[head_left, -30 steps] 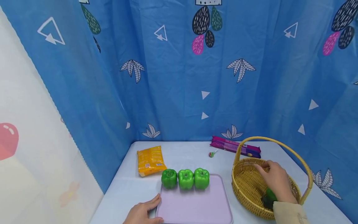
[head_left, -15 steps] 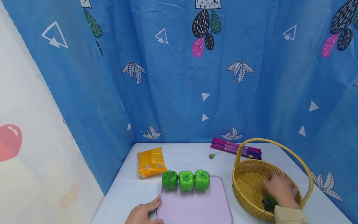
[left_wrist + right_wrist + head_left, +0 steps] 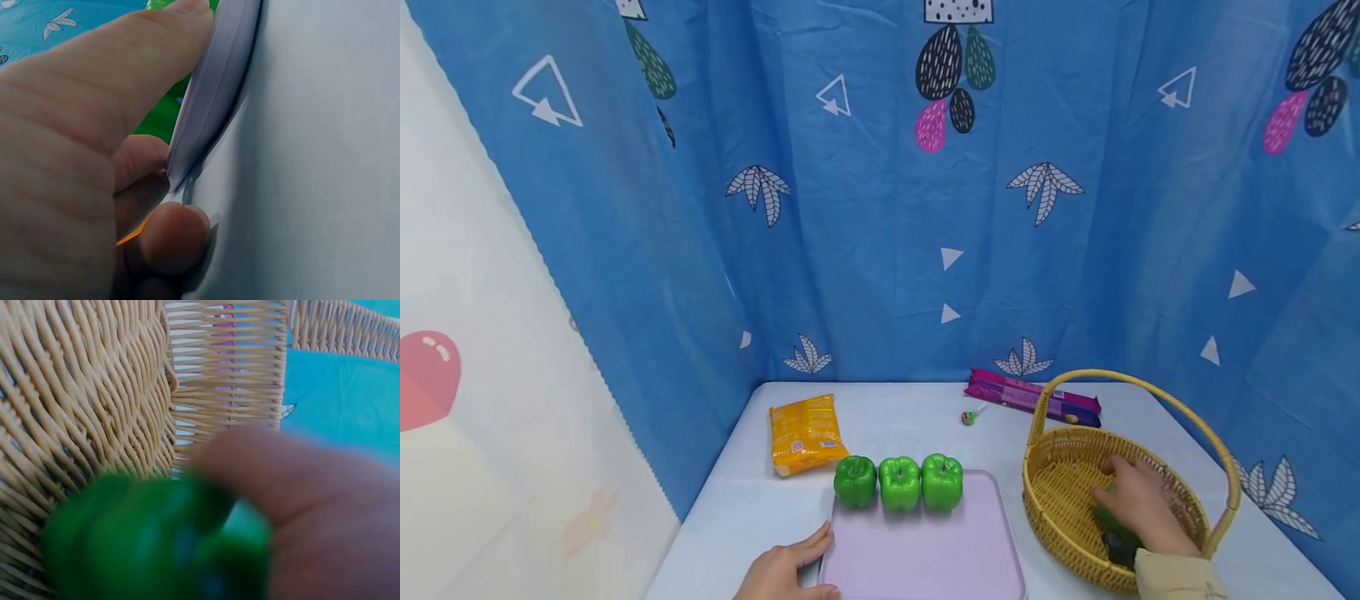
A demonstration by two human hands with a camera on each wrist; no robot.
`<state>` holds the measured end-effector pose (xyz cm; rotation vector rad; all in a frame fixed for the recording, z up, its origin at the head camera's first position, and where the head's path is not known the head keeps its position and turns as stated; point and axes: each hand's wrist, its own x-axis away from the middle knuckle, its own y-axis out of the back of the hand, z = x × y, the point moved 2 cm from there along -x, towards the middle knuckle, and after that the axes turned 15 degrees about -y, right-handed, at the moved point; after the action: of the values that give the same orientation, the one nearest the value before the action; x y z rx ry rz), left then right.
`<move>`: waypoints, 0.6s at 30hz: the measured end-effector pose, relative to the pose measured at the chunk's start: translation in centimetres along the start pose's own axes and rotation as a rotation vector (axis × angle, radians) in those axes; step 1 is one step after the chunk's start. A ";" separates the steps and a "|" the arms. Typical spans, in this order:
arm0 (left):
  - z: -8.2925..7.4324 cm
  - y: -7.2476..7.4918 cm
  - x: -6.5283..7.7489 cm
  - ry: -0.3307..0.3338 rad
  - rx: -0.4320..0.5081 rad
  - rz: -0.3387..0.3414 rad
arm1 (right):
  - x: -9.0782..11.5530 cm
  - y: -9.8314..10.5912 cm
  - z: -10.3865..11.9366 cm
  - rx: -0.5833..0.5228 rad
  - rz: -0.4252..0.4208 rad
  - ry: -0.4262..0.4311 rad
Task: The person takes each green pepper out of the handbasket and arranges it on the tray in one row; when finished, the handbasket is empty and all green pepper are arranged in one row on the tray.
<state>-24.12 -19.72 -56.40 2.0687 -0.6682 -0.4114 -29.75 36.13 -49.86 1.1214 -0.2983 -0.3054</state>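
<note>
My left hand [image 3: 786, 571] rests at the left edge of a pale lilac tray [image 3: 928, 550], its thumb and fingertips touching the rim. Three green bell peppers [image 3: 899, 485] stand in a row along the tray's far edge. Over to the right, my right hand [image 3: 1142, 504] reaches down inside a wicker basket [image 3: 1067, 483]. A green bell pepper [image 3: 137, 544] lies under that hand, with a digit curled against it in the right wrist view; the other fingers are hidden. Beside the wrist a dark object [image 3: 1122, 548] shows, its kind unclear.
An orange snack packet [image 3: 805, 433] lies beyond the tray on the left. Farther back are a lollipop [image 3: 970, 416] and a long purple packet [image 3: 1030, 396], close behind the basket. The tall basket handle [image 3: 1138, 382] arches over the right hand. A blue curtain hangs behind the table.
My right hand has gone lower into the basket, and more green shows under it now, shifted leftward. The left hand stays at the tray edge. The whole head view has dropped slightly.
</note>
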 end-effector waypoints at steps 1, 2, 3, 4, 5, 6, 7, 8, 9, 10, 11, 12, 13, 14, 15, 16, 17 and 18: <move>0.0 0.0 0.0 -0.001 -0.002 0.001 | 0.0 -0.1 0.3 -0.022 -0.006 0.050; 0.0 0.0 0.1 -0.002 -0.002 -0.001 | 0.0 -0.2 0.5 -0.036 -0.016 0.099; 0.0 0.0 0.1 -0.002 -0.001 -0.003 | 0.0 -0.3 0.8 -0.053 -0.019 0.134; 0.0 0.1 0.2 0.000 0.000 -0.005 | 0.0 -0.4 1.0 -0.063 -0.019 0.152; 0.0 0.1 0.2 0.002 0.002 -0.008 | 0.0 -0.5 1.1 -0.067 -0.017 0.162; 0.0 0.1 0.2 0.001 0.001 -0.009 | 0.0 -0.5 1.2 -0.069 -0.024 0.169; 0.0 0.2 0.3 -0.001 0.000 -0.010 | 0.0 -0.5 1.3 -0.072 -0.025 0.164; -0.1 0.2 0.3 -0.001 -0.002 -0.012 | 0.1 -0.3 1.3 -0.081 -0.021 0.150; -0.1 0.3 0.3 -0.002 -0.002 -0.011 | 0.1 -0.2 1.2 -0.094 -0.017 0.132; -0.1 0.3 0.3 -0.004 -0.002 -0.011 | 0.1 -0.1 1.1 -0.108 -0.018 0.110; -0.1 0.3 0.2 -0.003 -0.001 -0.009 | 0.1 0.0 1.0 -0.128 -0.017 0.085; -0.1 0.3 0.2 -0.004 0.001 -0.007 | 0.1 0.1 0.7 -0.141 -0.016 0.060; -0.2 0.3 0.2 -0.003 0.003 -0.004 | 0.1 0.1 0.5 -0.161 0.000 0.030; -0.2 0.3 0.1 -0.004 0.006 -0.001 | 0.1 0.2 0.2 -0.178 0.021 0.001; -0.2 0.3 0.1 -0.004 0.009 0.003 | 0.0 0.1 -0.1 -0.190 0.042 -0.020; -0.2 0.3 0.0 -0.003 0.013 0.006 | 0.0 0.1 -0.3 -0.197 0.066 -0.040; -0.3 0.2 0.0 -0.002 0.014 0.010 | 0.0 0.0 -0.5 -0.207 0.092 -0.058; -0.3 0.2 0.0 -0.003 0.015 0.013 | 0.0 -0.1 -0.7 -0.214 0.117 -0.075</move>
<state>-24.07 -19.63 -56.05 2.0771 -0.6877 -0.4033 -29.53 36.69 -50.25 0.8793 -0.3871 -0.2692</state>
